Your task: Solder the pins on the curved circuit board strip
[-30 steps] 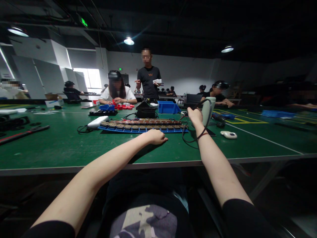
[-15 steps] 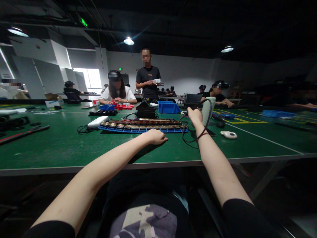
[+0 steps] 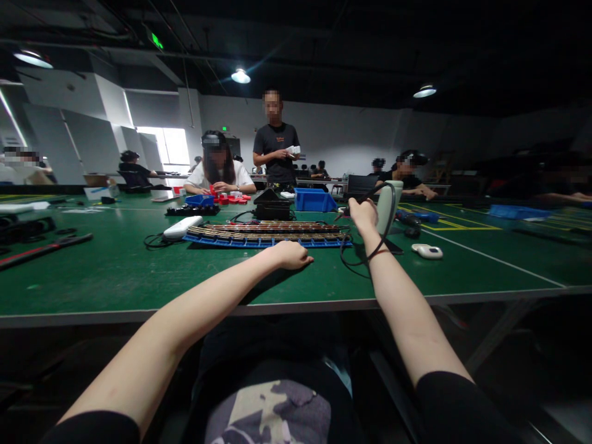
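Observation:
My left hand (image 3: 292,254) rests on the green table with its fingers curled. It is against the front edge of a long, slightly curved blue rack (image 3: 222,243). Whatever those fingers hold, if anything, is hidden. Rows of thin copper-coloured strips (image 3: 259,229) lie along the rack. At the rack's right end, my right hand (image 3: 364,214) is closed around a black corded tool (image 3: 341,214) whose narrow end points left; its exact kind is unclear. Its black cord (image 3: 343,250) loops beside my wrist. Just right of the hand stands a pale green upright object (image 3: 387,206).
A white device (image 3: 183,227) with a cable lies left of the rack. Behind it are a black box (image 3: 272,205) and a blue bin (image 3: 315,200). A small white case (image 3: 427,251) sits at right. Across the table a seated person (image 3: 219,166) handles red parts; another person (image 3: 276,148) stands.
My right hand has shifted slightly left and up, and the tool's dark narrow end now shows more clearly. My left hand and the rack look unmoved.

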{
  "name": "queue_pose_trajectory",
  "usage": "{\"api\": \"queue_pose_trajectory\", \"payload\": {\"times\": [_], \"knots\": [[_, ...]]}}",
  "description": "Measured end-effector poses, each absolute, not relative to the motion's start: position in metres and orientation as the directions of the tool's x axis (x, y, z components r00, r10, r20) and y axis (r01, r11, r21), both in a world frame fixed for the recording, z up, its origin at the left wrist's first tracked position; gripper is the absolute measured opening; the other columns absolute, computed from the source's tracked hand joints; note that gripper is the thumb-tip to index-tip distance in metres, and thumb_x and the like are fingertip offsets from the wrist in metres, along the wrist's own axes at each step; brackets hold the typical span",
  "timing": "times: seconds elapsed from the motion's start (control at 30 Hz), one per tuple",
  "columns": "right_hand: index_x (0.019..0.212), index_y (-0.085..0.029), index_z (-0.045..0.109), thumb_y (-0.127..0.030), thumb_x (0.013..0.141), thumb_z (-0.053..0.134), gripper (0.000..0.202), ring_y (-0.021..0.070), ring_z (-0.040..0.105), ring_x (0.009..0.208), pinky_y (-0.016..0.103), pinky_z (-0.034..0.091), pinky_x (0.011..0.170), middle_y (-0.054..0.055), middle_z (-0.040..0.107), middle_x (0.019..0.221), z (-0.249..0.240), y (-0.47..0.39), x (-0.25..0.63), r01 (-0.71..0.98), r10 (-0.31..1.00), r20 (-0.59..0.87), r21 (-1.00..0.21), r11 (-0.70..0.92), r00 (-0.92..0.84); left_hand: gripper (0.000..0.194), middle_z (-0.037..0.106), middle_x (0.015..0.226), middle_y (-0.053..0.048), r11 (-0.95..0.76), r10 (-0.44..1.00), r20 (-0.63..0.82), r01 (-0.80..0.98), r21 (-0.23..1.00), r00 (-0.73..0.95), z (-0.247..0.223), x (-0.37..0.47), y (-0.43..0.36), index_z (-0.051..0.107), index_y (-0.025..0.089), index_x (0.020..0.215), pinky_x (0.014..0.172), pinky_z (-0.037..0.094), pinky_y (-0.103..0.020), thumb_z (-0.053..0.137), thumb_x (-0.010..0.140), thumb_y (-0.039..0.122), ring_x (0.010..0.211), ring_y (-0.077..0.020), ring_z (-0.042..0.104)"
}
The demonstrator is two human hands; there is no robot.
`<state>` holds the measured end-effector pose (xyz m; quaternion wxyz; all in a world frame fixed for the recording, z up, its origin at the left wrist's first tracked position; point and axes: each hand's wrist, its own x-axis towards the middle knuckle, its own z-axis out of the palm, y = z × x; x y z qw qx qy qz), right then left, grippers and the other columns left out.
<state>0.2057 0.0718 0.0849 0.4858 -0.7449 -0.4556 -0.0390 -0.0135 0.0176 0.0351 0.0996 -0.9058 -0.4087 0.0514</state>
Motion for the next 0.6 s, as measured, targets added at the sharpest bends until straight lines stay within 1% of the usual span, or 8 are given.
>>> {"api": "queue_pose_trajectory", "payload": {"times": [0.27,0.6], "knots": [[0.105,-0.014,0.072,-0.039,0.086,0.047,0.041,0.0287,0.066,0.104,0.034,0.049,0.09,0.016,0.072,0.105,0.0846,0.0711,0.2058,0.727,0.639,0.519,-0.68,-0.095,0.568,0.056,0.07,0.113,-0.018,-0.653,0.745,-0.011,0.727,-0.21,0.667,0.036,-0.0143,0.0162,0.069,0.014,0.109,0.086,0.051,-0.038,0.028,0.099,0.05,0.106,-0.0311,0.066],[0.106,-0.013,0.073,-0.04,0.086,0.049,0.041,0.0287,0.067,0.102,0.035,0.049,0.089,0.017,0.072,0.106,0.0863,0.0671,0.2034,0.728,0.65,0.505,-0.677,-0.108,0.567,0.054,0.07,0.112,-0.017,-0.645,0.753,0.002,0.739,-0.194,0.658,0.0349,-0.0135,0.0173,0.07,0.015,0.107,0.086,0.05,-0.036,0.03,0.098,0.05,0.106,-0.0294,0.066]]}}
